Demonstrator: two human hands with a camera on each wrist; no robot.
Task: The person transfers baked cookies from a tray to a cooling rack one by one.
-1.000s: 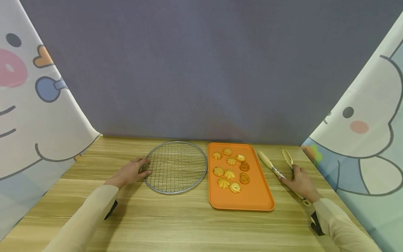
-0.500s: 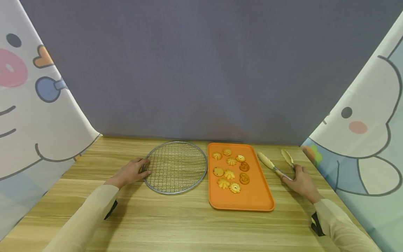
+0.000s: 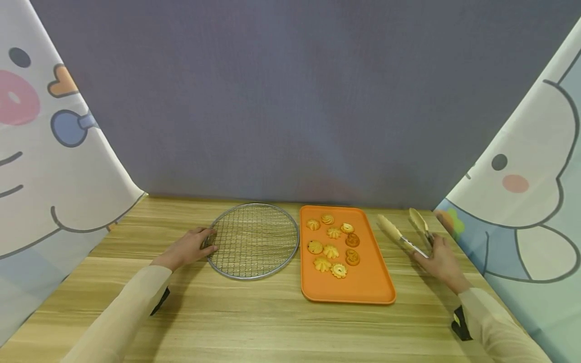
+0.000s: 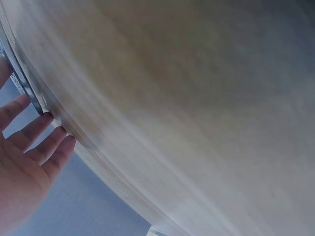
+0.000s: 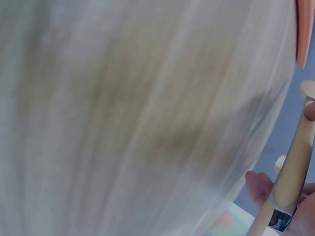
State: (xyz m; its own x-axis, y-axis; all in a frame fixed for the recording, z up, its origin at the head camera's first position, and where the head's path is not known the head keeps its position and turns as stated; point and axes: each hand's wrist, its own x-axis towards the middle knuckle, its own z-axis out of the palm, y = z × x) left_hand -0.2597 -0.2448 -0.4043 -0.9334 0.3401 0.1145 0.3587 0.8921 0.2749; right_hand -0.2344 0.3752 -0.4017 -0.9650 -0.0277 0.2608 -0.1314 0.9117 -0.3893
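Right hand (image 3: 445,264) nearest, its grip curled round silvery, cream-ended tongs (image 3: 389,227), arms splayed, right of the orange tray (image 3: 367,285); left hand (image 3: 183,249), grip loosely parted, at the round, silvery mesh rack (image 3: 255,242); farther, golden cookies (image 3: 331,251) dot that tray

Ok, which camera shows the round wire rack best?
The head view: nearly the whole round wire rack shows there, with only its left edge partly covered by the left hand. The left wrist view catches just a sliver of rim and mesh; the right wrist view shows none.
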